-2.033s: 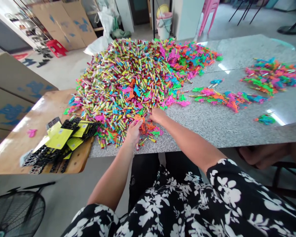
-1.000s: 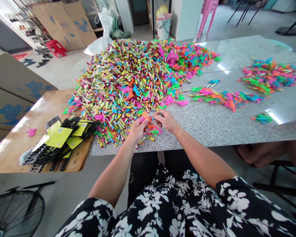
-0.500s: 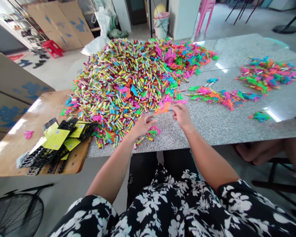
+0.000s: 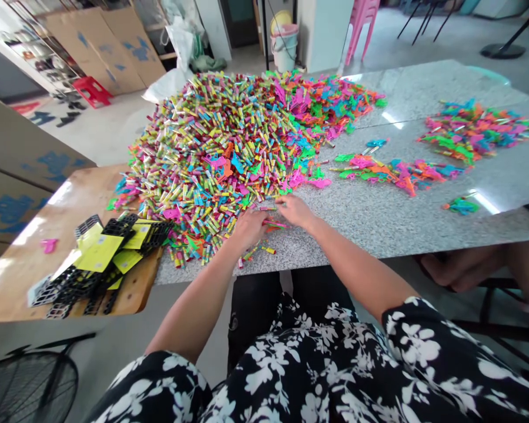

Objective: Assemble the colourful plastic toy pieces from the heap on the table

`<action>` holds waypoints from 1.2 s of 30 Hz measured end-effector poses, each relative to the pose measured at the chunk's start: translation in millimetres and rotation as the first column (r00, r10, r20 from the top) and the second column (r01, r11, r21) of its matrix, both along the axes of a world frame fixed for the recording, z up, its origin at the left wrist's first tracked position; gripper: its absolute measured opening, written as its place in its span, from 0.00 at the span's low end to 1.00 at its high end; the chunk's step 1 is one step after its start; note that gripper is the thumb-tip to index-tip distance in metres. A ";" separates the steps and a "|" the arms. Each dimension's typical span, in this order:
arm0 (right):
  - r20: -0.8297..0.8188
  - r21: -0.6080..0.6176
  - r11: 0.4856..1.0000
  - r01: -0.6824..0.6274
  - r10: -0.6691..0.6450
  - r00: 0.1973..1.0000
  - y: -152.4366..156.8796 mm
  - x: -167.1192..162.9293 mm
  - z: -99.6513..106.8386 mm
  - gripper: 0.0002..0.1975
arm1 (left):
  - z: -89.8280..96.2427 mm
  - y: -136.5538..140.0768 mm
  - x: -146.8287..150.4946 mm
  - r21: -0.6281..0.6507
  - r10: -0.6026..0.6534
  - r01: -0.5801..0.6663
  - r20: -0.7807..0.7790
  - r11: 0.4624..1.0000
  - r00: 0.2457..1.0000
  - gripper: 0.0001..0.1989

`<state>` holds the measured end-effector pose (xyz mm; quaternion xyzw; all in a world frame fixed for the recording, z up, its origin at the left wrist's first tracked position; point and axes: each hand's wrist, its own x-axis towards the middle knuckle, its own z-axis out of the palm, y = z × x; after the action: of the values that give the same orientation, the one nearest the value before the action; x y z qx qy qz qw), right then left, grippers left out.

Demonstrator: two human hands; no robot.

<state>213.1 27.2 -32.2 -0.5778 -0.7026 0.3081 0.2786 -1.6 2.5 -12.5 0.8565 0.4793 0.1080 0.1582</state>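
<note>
My left hand (image 4: pixel 249 228) is at the near edge of a big pile of small printed tubes (image 4: pixel 194 141), its fingers bent over. Thin pink and green plastic toy pistols (image 4: pixel 275 224), seen nearly edge-on, stick out from its fingertips. Just to the right, my right hand (image 4: pixel 294 210) is closed in a pinch above the granite table; what its fingertips hold is too small to tell. Between the hands lies a loose tube (image 4: pixel 267 208). Several pink toy pistols (image 4: pixel 308 178) lie just beyond my right hand.
More coloured toy pistols form a row (image 4: pixel 397 170) and a heap (image 4: pixel 476 132) on the right of the granite table (image 4: pixel 335 235). Black plastic racks with yellow cards (image 4: pixel 99 252) lie on the wooden table (image 4: pixel 9 288) at left. Another person's arm (image 4: pixel 467 267) shows at right.
My right hand has moved left and nearer, and the orange piece between my hands is out of sight. My left hand has come slightly nearer, onto the pink and green pistols.
</note>
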 end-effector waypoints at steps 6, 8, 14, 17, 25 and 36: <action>0.341 -0.047 0.985 -0.167 0.173 0.924 22.5 -33.1 -4.9 0.11 | -1.4 15.1 -26.4 -0.003 0.120 -0.122 0.198 0.993 0.973 0.08; 0.345 -0.057 0.987 -0.150 0.160 0.925 25.1 -31.0 -4.2 0.11 | 2.8 15.3 -34.1 0.020 0.186 -0.193 0.178 0.981 0.966 0.08; 0.262 -0.054 0.996 0.067 -0.051 0.964 4.2 -2.8 -5.1 0.09 | 12.2 5.5 -33.0 0.080 0.110 -0.105 -0.052 0.991 0.993 0.26; 0.189 -0.041 0.992 0.121 -0.111 0.976 -14.6 14.0 -8.3 0.07 | 10.2 5.6 -20.0 -0.021 -0.159 0.157 -0.125 0.987 0.979 0.34; 0.075 -0.103 0.977 0.187 -0.180 0.981 -51.9 26.4 -11.9 0.01 | 7.5 46.9 2.1 -0.093 -0.257 0.240 -0.297 0.966 0.920 0.30; -0.333 -0.152 0.969 0.194 -0.235 0.913 -75.9 13.3 -19.9 0.05 | 11.5 58.5 8.0 -0.272 -0.012 0.040 0.102 0.961 0.995 0.16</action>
<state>226.4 -48.7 -52.1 -0.6030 -0.5552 0.4133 0.3968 6.4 61.0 -1.0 0.8262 0.4698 0.0809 0.3001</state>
